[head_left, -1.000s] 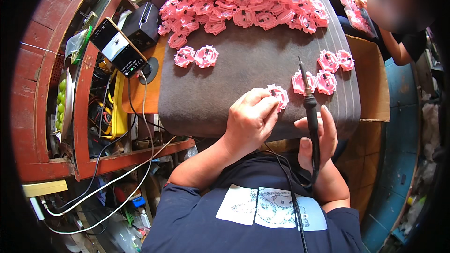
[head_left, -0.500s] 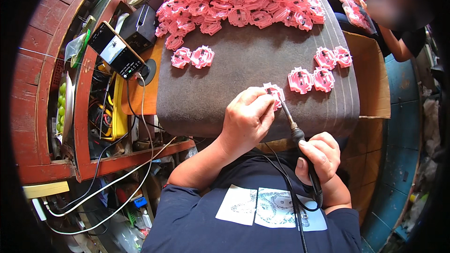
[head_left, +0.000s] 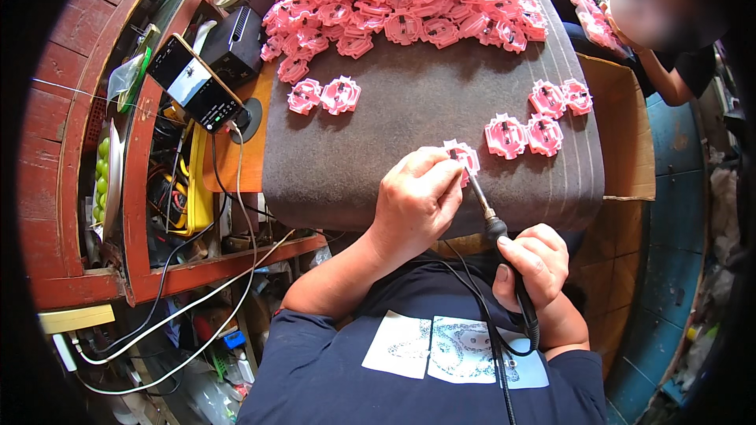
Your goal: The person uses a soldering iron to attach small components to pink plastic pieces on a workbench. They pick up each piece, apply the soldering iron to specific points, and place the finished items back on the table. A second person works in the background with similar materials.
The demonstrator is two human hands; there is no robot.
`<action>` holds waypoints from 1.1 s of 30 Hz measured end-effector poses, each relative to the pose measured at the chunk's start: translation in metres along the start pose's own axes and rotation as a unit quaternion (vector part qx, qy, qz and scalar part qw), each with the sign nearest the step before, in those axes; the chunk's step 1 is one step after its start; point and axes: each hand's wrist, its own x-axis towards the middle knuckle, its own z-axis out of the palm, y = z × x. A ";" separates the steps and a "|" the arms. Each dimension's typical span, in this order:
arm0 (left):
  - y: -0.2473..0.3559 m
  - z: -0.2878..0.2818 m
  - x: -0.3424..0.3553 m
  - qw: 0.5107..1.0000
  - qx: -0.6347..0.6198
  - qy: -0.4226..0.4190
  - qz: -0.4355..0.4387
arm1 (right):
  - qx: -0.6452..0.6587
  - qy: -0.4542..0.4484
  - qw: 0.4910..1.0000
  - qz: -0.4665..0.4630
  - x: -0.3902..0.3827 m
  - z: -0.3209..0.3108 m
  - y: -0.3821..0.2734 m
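Observation:
Near the front edge of the grey mat (head_left: 378,165) is a small pink plastic part (head_left: 468,159) with a dark piece in its middle. My left hand (head_left: 417,193) is closed in a pinch over its left side. The fingertips hide what they grip, whether the part itself or something tiny on it. In my right hand (head_left: 535,266) is a soldering iron (head_left: 498,228), held by its black handle. Its metal shaft slants up to the left, and its tip meets the pink part close to my left fingertips.
A large heap of pink parts (head_left: 402,0) covers the mat's far end. Smaller groups lie at left (head_left: 340,96) and right (head_left: 505,135). A phone (head_left: 193,83) on a stand is at the left, with cables running down. Another person's arm (head_left: 668,79) shows beyond a cardboard box (head_left: 630,126).
The soldering iron and my right hand have shifted slightly to the left. My left hand stays almost still at the pink part. The other person has moved a little.

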 end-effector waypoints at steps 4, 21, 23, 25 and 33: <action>0.000 0.000 -0.001 1.000 -0.002 0.002 -0.002 | 0.002 -0.001 1.000 0.009 -0.002 -0.001 -0.001; 0.001 -0.001 0.001 1.000 -0.001 -0.003 -0.003 | -0.044 0.067 0.996 0.036 0.025 0.039 0.036; 0.001 0.000 0.001 1.000 0.002 0.002 0.002 | -0.037 0.049 0.996 0.061 0.031 0.044 0.034; 0.000 0.001 0.000 1.000 0.003 0.010 0.007 | -0.038 0.040 0.996 0.067 0.033 0.047 0.036; 0.000 0.001 -0.001 1.000 0.008 0.009 0.007 | -0.038 0.008 0.995 0.092 0.028 0.049 0.040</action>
